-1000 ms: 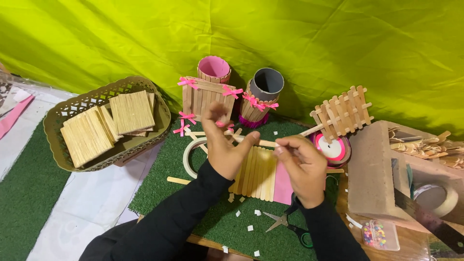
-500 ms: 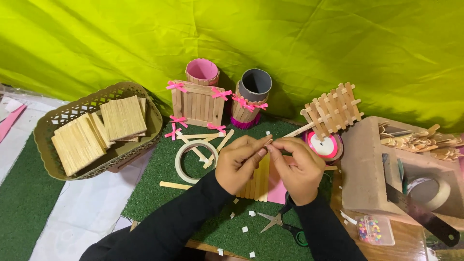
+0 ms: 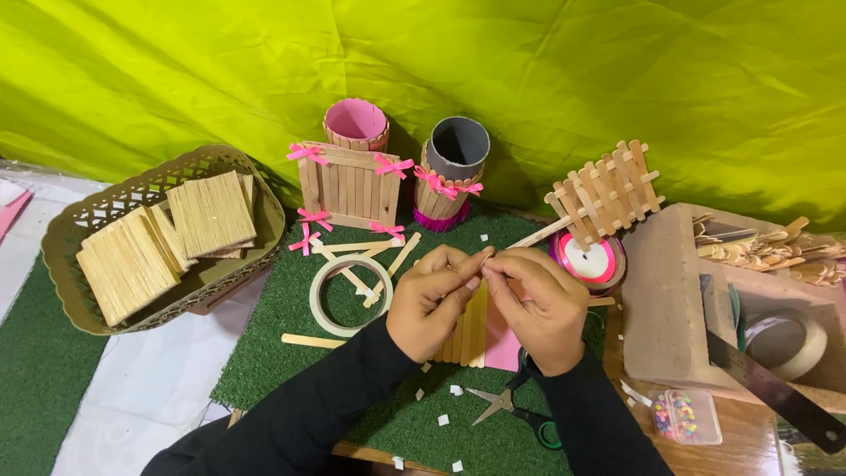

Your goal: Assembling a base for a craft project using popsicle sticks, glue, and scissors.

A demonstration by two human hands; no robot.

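Left hand (image 3: 434, 304) and right hand (image 3: 539, 307) meet fingertip to fingertip above the green turf mat (image 3: 291, 353). Both are curled nearly closed, pinching something small and pale between them, possibly a scrap of tape; too small to identify. Directly beneath lies a panel of craft sticks (image 3: 469, 330) on pink paper (image 3: 504, 345). Tape ring (image 3: 350, 296) sits left of the hands, scissors (image 3: 511, 407) near the right wrist

Tape ring (image 3: 351, 295) blocks left; scissors (image 3: 515, 407) below.
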